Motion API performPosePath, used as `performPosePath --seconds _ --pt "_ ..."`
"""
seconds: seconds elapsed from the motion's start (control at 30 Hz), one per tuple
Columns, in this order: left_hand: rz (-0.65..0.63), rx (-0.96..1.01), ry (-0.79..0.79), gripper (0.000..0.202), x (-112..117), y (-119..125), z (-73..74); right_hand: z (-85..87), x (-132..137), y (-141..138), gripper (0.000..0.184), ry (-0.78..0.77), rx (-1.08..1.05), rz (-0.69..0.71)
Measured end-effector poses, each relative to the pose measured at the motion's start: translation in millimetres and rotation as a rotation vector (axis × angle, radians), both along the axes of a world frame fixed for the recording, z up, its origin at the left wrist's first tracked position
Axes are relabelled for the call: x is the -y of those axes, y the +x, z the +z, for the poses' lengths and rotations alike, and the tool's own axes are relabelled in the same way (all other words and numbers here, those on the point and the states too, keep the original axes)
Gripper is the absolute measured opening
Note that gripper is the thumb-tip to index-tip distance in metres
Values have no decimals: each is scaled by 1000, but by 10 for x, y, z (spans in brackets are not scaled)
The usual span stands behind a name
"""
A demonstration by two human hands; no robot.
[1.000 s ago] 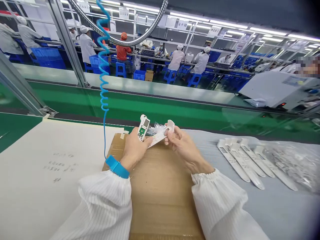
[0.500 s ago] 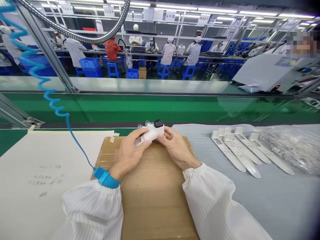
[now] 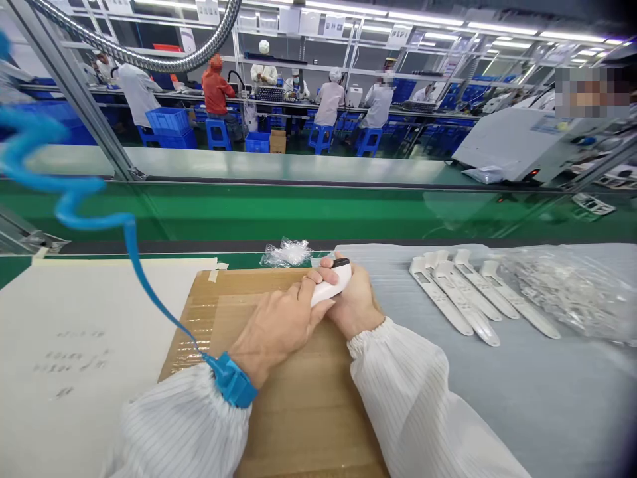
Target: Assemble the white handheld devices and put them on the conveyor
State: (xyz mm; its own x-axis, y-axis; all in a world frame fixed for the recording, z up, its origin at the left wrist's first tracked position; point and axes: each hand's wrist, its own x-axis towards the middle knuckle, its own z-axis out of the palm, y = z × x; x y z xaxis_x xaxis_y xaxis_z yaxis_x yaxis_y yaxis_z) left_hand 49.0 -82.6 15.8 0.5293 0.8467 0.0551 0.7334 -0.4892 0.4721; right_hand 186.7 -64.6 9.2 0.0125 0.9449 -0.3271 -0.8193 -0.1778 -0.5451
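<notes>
Both my hands are wrapped round a small white plastic device (image 3: 332, 287) with a dark end, held low over a brown cardboard sheet (image 3: 279, 392). My left hand (image 3: 279, 325) covers its near end, fingers pressed onto it. My right hand (image 3: 351, 302) grips it from the right side. A blue wrist strap (image 3: 233, 380) with a coiled blue cord (image 3: 70, 199) sits on my left wrist. A crumpled clear plastic bag (image 3: 287, 253) lies just beyond the cardboard, apart from my hands.
Several long white plastic shells (image 3: 462, 299) lie in a row on a grey mat (image 3: 522, 392) to the right, beside clear bags of parts (image 3: 572, 292). A white sheet (image 3: 74, 332) lies left. A green conveyor (image 3: 298, 209) runs behind. Workers sit at far benches.
The two separate white parts held up earlier are now together as one device. My hands lowered it toward the cardboard, and the clear bag now lies on the bench beyond.
</notes>
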Motion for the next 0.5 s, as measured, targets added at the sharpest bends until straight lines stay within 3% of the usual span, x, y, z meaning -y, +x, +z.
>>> performPosePath --seconds 0.1,0.2,0.3,0.5 --pt "136 40 18 47 -70 -89 18 49 13 -21 40 101 36 103" --pt "238 305 125 39 -132 -207 -3 69 52 -119 31 260 150 233" --pt "156 471 203 41 -132 -226 -30 29 93 -245 29 316 185 277" --pt "121 479 333 33 -75 -70 -40 -48 104 -334 24 314 183 154"
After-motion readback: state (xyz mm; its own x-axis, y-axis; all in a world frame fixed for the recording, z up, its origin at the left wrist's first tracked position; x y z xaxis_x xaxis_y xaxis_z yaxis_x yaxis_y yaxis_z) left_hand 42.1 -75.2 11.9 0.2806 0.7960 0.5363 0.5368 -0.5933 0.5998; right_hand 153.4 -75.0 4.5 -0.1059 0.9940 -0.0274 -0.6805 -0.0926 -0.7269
